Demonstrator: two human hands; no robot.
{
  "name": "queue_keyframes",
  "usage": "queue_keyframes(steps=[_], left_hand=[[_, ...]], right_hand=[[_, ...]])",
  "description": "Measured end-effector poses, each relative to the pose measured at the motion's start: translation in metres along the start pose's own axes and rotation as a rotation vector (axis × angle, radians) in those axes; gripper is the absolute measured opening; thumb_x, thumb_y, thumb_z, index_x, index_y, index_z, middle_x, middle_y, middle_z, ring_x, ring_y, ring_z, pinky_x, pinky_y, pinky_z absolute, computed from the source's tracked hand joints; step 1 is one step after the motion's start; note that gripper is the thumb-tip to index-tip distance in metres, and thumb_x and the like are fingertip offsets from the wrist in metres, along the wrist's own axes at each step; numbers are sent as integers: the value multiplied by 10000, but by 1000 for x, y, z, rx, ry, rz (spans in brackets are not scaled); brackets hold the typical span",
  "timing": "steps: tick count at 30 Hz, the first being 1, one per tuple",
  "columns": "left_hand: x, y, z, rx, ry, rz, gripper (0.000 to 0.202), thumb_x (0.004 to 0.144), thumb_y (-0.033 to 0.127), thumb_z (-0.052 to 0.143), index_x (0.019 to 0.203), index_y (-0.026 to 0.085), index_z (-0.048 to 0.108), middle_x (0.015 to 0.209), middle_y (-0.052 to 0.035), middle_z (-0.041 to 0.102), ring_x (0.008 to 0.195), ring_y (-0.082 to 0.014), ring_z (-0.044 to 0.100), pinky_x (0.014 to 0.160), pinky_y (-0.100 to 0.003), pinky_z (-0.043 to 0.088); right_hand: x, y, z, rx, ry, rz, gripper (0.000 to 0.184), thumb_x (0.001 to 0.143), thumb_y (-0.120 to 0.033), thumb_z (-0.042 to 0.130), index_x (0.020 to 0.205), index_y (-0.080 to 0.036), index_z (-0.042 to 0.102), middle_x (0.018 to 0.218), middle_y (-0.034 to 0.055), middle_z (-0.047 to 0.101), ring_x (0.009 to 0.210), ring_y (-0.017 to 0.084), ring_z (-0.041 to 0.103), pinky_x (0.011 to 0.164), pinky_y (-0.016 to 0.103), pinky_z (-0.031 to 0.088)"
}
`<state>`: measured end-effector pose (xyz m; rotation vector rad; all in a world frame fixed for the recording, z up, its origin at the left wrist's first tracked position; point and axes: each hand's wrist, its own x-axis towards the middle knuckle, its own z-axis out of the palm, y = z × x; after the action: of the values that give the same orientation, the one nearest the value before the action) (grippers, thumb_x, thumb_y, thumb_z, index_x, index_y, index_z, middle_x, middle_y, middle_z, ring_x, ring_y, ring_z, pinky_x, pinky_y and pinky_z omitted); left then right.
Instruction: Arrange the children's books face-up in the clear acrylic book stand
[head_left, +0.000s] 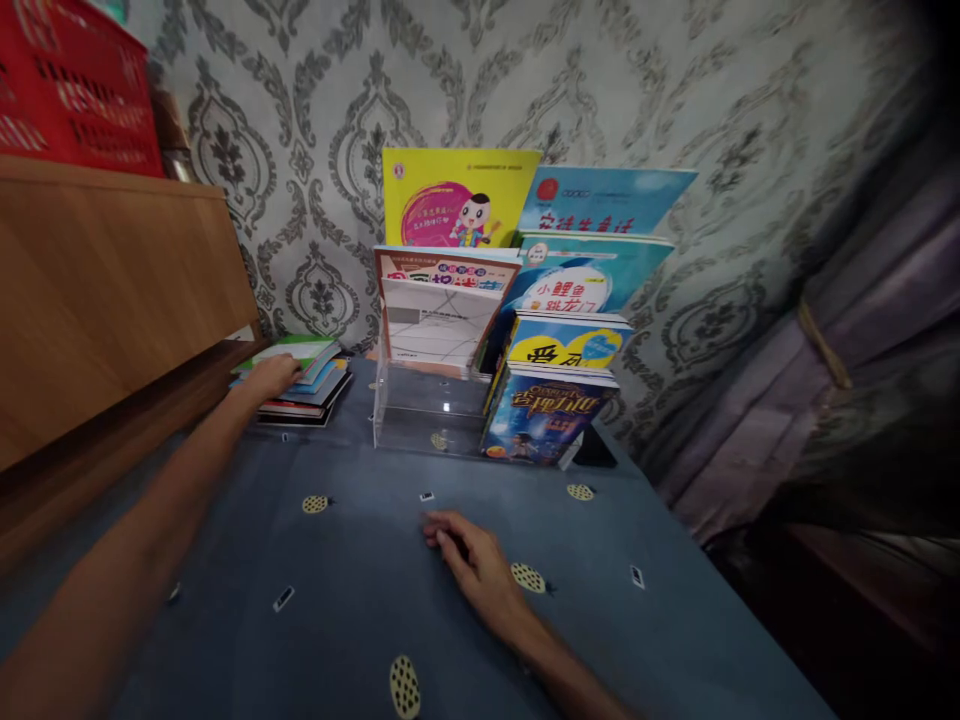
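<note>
My left hand (271,377) reaches out to a flat stack of thin books (304,385) at the far left of the table and rests on its top, fingers curled over the top book's near edge. My right hand (469,560) lies palm down on the blue cloth (352,590) in the middle, fingers loosely together, holding nothing. Behind it stands a clear tiered book rack (424,410) with several children's books upright in it: a yellow one (457,195) at the back, a white one (442,310) in front, a dark blue one (544,415) lowest on the right.
A wooden cabinet (97,290) rises along the left edge, with a red crate (71,85) on top. Patterned wallpaper runs behind the rack. A purple curtain (840,360) hangs at the right, past the table's edge. A dark object (596,450) lies beside the rack.
</note>
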<state>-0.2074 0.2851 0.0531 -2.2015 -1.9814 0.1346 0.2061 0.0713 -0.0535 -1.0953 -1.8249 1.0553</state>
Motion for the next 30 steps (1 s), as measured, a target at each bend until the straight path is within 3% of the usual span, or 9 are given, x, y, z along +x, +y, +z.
queue_keyframes(steps=[7, 16, 21, 23, 26, 28, 30], left_hand=[[-3, 13, -1, 140, 33, -19, 335, 927, 127, 385, 1029, 97, 703, 1106, -227, 704, 1076, -315, 665, 883, -382, 502], [-9, 30, -7, 179, 92, 0, 281, 926, 185, 450, 985, 113, 715, 997, -217, 733, 1019, -304, 697, 869, -377, 516], [-30, 35, -27, 197, 123, -31, 328, 928, 149, 395, 1033, 82, 699, 1072, -246, 715, 1015, -341, 698, 820, -403, 523], [-47, 33, -37, 197, 154, -41, 360, 963, 213, 364, 1079, 102, 686, 1108, -231, 708, 1033, -345, 689, 824, -417, 521], [-71, 27, -40, 117, 219, 28, 443, 986, 431, 389, 1230, 150, 629, 1260, -181, 664, 1170, -330, 626, 927, -420, 498], [-83, 24, -30, 54, 182, 117, 636, 927, 562, 483, 1407, 146, 500, 1411, -178, 572, 1307, -332, 529, 1034, -432, 443], [-89, 22, -13, 41, 64, 160, 848, 865, 592, 571, 1536, 135, 324, 1540, -203, 431, 1418, -364, 400, 1105, -495, 373]], right_hand=[[3, 5, 0, 40, 13, 10, 444, 961, -538, 480, 1181, -212, 687, 1001, 103, 769, 924, 254, 724, 863, 427, 575], [4, 0, -1, 42, -8, 13, 472, 957, -550, 466, 1166, -189, 686, 990, 120, 762, 907, 259, 721, 858, 426, 570], [4, 1, 0, 51, -8, 10, 445, 956, -520, 470, 1162, -186, 680, 1011, 123, 762, 914, 258, 724, 862, 427, 569], [4, 1, 0, 57, -2, 7, 439, 953, -506, 474, 1166, -179, 676, 1017, 127, 762, 909, 257, 726, 860, 431, 570], [5, 1, 0, 48, -16, -6, 420, 954, -476, 472, 1158, -172, 677, 995, 125, 762, 900, 255, 728, 853, 426, 571], [5, 0, -1, 35, -25, -17, 405, 954, -459, 468, 1146, -174, 682, 978, 120, 760, 886, 249, 728, 847, 417, 572], [5, 0, -1, 28, -23, -23, 397, 952, -453, 470, 1140, -176, 684, 972, 116, 759, 881, 244, 728, 843, 412, 573]])
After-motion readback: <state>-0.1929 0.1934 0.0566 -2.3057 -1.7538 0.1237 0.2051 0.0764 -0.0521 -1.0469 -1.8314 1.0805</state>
